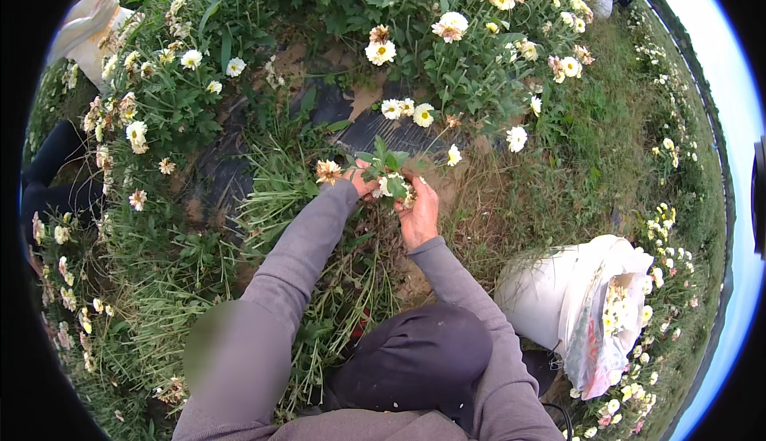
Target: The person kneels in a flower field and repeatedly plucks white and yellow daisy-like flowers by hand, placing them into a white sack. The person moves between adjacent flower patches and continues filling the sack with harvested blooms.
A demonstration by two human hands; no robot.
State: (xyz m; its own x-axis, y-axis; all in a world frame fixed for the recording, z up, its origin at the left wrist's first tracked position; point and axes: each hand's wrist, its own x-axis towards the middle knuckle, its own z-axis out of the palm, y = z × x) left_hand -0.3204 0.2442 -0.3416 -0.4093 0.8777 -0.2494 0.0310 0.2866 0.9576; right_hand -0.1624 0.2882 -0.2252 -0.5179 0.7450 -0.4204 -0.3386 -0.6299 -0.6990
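Both of my hands are close together at the middle of the view, around a leafy chrysanthemum stem (383,162) with white flower heads. My left hand (361,179) is partly hidden behind the leaves and closed on the stem. A withered brown flower head (328,172) lies beside its wrist. My right hand (418,210) has its fingers curled at the white flower heads (392,186), just right of the left hand. Below the hands lie cut green stems (359,273). Several white flowers with yellow centres (422,115) stand just beyond the hands.
A white sack (538,291) holding picked flowers stands at the right, its mouth folded open. Another white sack (90,37) is at upper left. A person's dark-clothed legs (54,171) show at left, another person at top right. Black plastic mulch (323,103) covers some soil.
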